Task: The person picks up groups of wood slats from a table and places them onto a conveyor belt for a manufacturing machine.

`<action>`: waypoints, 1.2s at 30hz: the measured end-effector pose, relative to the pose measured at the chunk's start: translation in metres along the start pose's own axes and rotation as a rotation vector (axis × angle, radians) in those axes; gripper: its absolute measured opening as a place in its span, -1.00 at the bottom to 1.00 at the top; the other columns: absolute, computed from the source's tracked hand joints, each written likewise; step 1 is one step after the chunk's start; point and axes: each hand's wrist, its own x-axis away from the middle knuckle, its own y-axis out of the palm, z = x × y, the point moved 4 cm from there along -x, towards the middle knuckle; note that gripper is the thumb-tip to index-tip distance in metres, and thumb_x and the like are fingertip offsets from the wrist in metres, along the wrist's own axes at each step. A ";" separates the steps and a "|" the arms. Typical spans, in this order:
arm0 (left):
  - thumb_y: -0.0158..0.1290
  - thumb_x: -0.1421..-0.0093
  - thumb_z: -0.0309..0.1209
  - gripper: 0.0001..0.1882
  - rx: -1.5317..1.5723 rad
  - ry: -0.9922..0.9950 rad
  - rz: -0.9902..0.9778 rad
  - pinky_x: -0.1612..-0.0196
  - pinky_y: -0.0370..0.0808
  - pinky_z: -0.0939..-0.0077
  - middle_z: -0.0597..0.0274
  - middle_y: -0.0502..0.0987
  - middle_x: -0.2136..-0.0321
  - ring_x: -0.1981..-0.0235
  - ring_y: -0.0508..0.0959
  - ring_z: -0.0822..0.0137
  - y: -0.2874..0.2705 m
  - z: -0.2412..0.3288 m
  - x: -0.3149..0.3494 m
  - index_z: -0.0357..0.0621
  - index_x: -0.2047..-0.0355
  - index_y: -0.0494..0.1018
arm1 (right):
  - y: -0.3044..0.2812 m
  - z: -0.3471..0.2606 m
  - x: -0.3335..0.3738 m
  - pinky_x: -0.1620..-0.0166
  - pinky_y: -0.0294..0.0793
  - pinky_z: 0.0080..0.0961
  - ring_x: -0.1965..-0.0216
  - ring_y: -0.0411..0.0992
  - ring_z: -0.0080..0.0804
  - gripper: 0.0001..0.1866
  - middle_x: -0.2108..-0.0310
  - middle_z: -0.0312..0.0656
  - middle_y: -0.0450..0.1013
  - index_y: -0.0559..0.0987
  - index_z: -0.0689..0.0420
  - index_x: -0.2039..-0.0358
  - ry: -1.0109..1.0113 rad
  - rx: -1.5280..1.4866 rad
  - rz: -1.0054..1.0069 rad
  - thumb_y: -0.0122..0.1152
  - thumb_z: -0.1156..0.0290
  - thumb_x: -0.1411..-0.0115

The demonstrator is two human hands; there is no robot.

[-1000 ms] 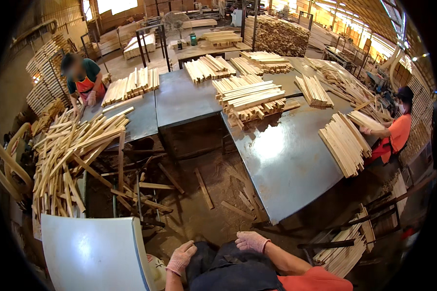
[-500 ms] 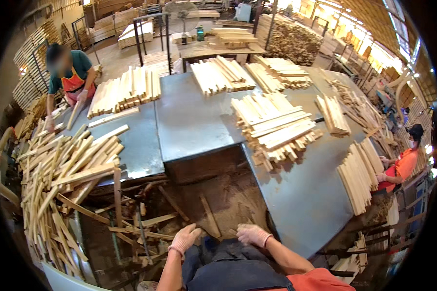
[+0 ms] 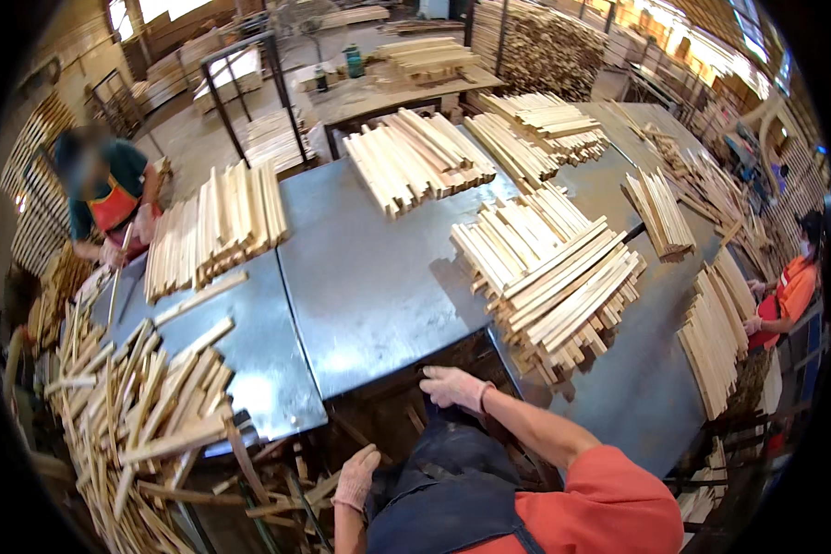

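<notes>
Near 6 o'clock, left hand (image 3: 355, 478) and right hand (image 3: 456, 389) appear released, suggesting a pre-grasp step; gripping the stick stack (image 3: 563, 277) at the latter's 1 o'clock would require reaching.

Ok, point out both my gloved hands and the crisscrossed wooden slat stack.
Left gloved hand (image 3: 355, 478): head view, back of the glove.
Right gloved hand (image 3: 455, 387): head view, back of the glove.
Crisscrossed wooden slat stack (image 3: 563, 283): head view, top slats.
</notes>
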 end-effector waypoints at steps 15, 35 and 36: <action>-0.10 -0.53 -0.27 -0.67 -0.194 -0.367 -0.409 -0.01 0.58 -0.03 -0.26 0.64 0.09 0.06 0.62 -0.20 -0.021 -0.041 -0.305 -0.22 -0.07 0.51 | -0.230 -0.575 -0.200 -0.52 0.11 0.05 -0.60 -0.01 0.09 0.15 -0.64 0.03 -0.07 -0.03 0.08 -0.63 -0.178 1.262 1.104 0.28 -0.14 -0.18; -0.17 -0.55 -0.07 -0.45 0.220 -0.876 -0.709 -0.21 0.51 0.13 -0.17 0.65 -0.08 -0.12 0.63 -0.08 0.040 -0.123 -0.390 -0.08 -0.38 0.41 | -0.356 -0.690 -0.272 -0.29 0.36 0.08 -0.34 0.32 0.04 0.02 -0.36 -0.03 0.28 0.33 -0.09 -0.47 -0.044 1.471 1.117 0.45 -0.21 -0.04; -0.18 -0.55 -0.03 -0.44 0.246 -0.942 -0.680 -0.22 0.51 0.14 -0.16 0.65 -0.09 -0.12 0.63 -0.06 0.042 -0.125 -0.388 -0.06 -0.37 0.43 | -0.356 -0.692 -0.274 -0.29 0.37 0.06 -0.34 0.33 0.03 -0.01 -0.37 -0.04 0.28 0.34 -0.10 -0.45 -0.033 1.460 1.090 0.44 -0.19 -0.06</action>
